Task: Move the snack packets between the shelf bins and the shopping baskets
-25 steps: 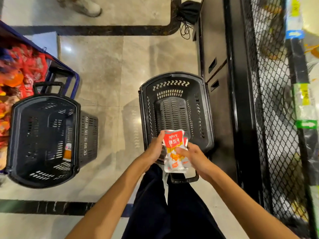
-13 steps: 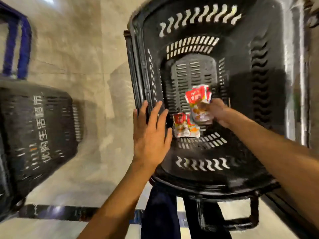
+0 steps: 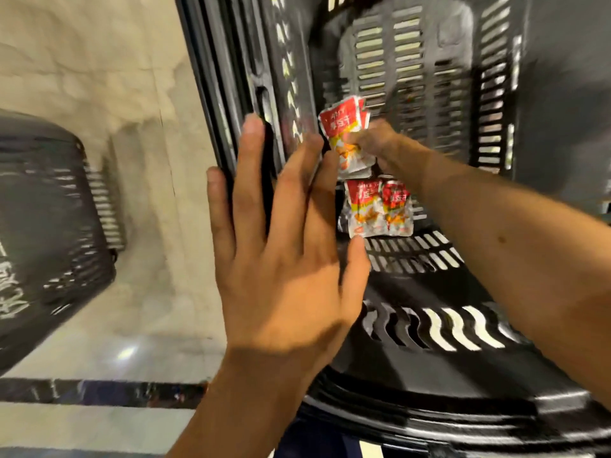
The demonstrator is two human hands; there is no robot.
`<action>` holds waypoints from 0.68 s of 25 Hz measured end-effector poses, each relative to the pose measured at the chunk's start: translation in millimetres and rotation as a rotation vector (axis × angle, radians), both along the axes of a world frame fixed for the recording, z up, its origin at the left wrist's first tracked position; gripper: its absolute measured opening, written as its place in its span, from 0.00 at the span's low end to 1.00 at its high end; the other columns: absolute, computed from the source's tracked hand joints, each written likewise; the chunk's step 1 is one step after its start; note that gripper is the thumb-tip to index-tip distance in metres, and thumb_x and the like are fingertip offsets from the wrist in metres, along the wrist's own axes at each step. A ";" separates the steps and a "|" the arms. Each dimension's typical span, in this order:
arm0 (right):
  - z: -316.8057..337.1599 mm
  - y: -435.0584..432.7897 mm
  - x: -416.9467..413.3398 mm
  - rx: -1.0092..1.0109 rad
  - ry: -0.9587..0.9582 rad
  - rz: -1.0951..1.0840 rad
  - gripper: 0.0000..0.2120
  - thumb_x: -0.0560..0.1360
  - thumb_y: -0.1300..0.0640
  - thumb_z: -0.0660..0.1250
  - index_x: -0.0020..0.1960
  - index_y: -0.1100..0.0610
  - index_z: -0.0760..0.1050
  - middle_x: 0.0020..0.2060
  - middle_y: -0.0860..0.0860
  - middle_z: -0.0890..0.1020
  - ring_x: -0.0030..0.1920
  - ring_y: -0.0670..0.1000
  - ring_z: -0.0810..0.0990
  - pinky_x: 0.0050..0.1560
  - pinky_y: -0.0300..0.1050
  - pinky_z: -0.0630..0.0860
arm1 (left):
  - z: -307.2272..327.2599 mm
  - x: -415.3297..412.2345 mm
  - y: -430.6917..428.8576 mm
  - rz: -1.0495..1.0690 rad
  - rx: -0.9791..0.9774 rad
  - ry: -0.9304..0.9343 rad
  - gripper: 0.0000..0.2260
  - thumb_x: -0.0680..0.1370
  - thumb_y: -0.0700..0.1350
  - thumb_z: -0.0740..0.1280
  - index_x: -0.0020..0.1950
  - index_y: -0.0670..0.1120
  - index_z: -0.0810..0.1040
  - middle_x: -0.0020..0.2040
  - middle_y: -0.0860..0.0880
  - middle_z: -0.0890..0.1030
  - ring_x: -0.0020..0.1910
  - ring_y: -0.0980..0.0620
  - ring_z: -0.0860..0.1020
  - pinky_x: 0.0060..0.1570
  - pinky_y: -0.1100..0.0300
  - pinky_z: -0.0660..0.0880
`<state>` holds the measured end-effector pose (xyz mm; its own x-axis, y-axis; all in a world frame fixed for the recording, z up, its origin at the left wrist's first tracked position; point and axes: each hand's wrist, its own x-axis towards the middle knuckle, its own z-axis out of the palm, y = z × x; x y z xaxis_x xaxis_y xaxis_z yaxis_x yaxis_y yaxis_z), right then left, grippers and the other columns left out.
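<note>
Head view: the only view; everything below is placed against the near shopping basket.
Near shopping basket: black slotted plastic, seen from above, filling the middle and right of the picture.
Right hand: reaches inside the basket, low over its floor. It is blurred, but its fingers are curled onto the held snack packets.
Held snack packets: a thin red-and-white stack. Its long axis runs from the basket's far wall toward its near wall, red header toward the far wall. The fingers grip its right edge, so the stack lies to their left.
Lying pair: two matching packets flat on the basket floor, side by side. They sit just on the near-wall side of the held stack and almost touch its lower edge.
Left hand: over the basket's left rim, fingers straight and spread, holding nothing. The thumb tip is just beside the lying pair.
Second basket: well apart, left of the near basket across pale floor.
Coming move, as a judgement: the right hand is nearer and only has to let go. Bare basket floor lies on the far-wall side of the pair.
</note>
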<state>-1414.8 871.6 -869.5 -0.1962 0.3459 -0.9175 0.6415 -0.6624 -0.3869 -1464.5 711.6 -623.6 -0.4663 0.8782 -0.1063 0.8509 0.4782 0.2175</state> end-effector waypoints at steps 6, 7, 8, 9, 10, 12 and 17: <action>3.9 -20.3 -9.0 0.332 -0.303 0.229 0.22 0.72 0.56 0.71 0.64 0.58 0.72 0.59 0.55 0.78 0.59 0.55 0.77 0.60 0.48 0.74 | -1.7 0.7 0.4 -0.010 0.028 0.007 0.25 0.72 0.49 0.67 0.67 0.41 0.73 0.67 0.43 0.74 0.72 0.38 0.56 0.72 0.46 0.47; 3.1 -23.4 -10.0 0.375 -0.348 0.254 0.22 0.72 0.55 0.71 0.64 0.58 0.71 0.60 0.55 0.77 0.61 0.55 0.77 0.60 0.48 0.74 | -2.2 0.8 0.5 -0.007 0.034 0.003 0.25 0.72 0.49 0.66 0.67 0.41 0.73 0.67 0.43 0.74 0.72 0.38 0.56 0.72 0.45 0.47; 2.6 -24.9 -11.1 0.398 -0.373 0.254 0.22 0.73 0.55 0.70 0.64 0.59 0.70 0.61 0.56 0.77 0.62 0.56 0.76 0.61 0.49 0.74 | -2.4 0.6 0.3 -0.004 0.040 -0.002 0.24 0.72 0.49 0.66 0.67 0.41 0.73 0.67 0.43 0.74 0.72 0.38 0.56 0.72 0.45 0.48; 2.0 -26.0 -11.5 0.395 -0.378 0.241 0.21 0.74 0.55 0.70 0.64 0.60 0.70 0.62 0.57 0.77 0.62 0.57 0.76 0.61 0.49 0.73 | -2.2 0.9 -0.1 -0.004 0.047 -0.008 0.24 0.72 0.49 0.66 0.66 0.41 0.74 0.67 0.43 0.74 0.72 0.38 0.56 0.72 0.45 0.48; 2.0 -26.4 -11.0 0.388 -0.368 0.241 0.20 0.74 0.55 0.69 0.64 0.60 0.71 0.62 0.57 0.77 0.62 0.57 0.76 0.61 0.49 0.73 | -1.8 1.2 -0.7 -0.006 0.052 -0.013 0.24 0.73 0.50 0.65 0.66 0.41 0.73 0.67 0.43 0.73 0.72 0.38 0.56 0.72 0.45 0.47; 2.0 -27.3 -6.7 0.357 -0.324 0.269 0.19 0.75 0.53 0.67 0.64 0.60 0.72 0.61 0.57 0.78 0.61 0.58 0.76 0.60 0.50 0.74 | -1.3 1.2 -1.2 -0.014 0.050 -0.010 0.24 0.73 0.50 0.65 0.66 0.41 0.73 0.67 0.43 0.73 0.72 0.38 0.55 0.72 0.46 0.46; 16.1 -28.9 29.1 0.494 -0.361 0.205 0.21 0.78 0.51 0.59 0.69 0.55 0.65 0.66 0.56 0.71 0.67 0.56 0.69 0.66 0.50 0.67 | -1.5 0.4 -1.4 -0.012 0.016 0.001 0.24 0.73 0.51 0.64 0.66 0.42 0.73 0.67 0.44 0.73 0.73 0.40 0.54 0.72 0.47 0.44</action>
<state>-1385.7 842.7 -853.4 -0.0117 0.7324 -0.6807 0.8832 -0.3116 -0.3505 -1464.1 710.3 -625.1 -0.4560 0.8853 -0.0915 0.8567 0.4645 0.2242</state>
